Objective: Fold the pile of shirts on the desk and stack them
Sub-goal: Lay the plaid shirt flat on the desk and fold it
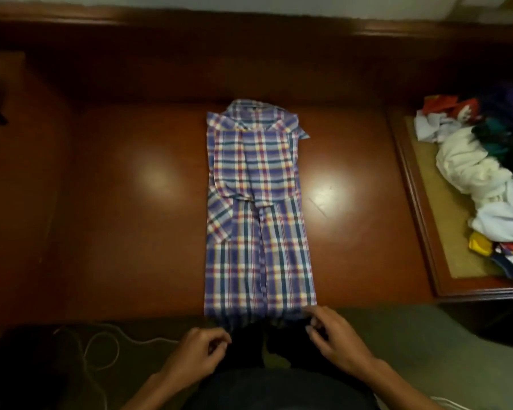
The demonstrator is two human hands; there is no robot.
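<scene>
A big brown wooden desk (131,179) is filling most of the view, and two bright spots of light are shining on its smooth top. A checked shirt (258,208) in purple, white, red and yellow is lying flat in the middle of the desk. Its sides are folded in, its collar is pointing to 12 o'clock, and its bottom edge is hanging a little over the near edge at 6 o'clock.

The left hand (197,355) is sitting just below the shirt's bottom edge, with its fingers loosely curled. I cannot tell if it is holding any cloth. The right hand (335,335) is at the shirt's bottom right corner, its fingers bent and close together, touching or pinching the edge.

At 3 o'clock, a pile of clothes (486,179) is lying in a heap on a side table (421,202). A white cable (101,347) is curling on the floor at 7 o'clock.
</scene>
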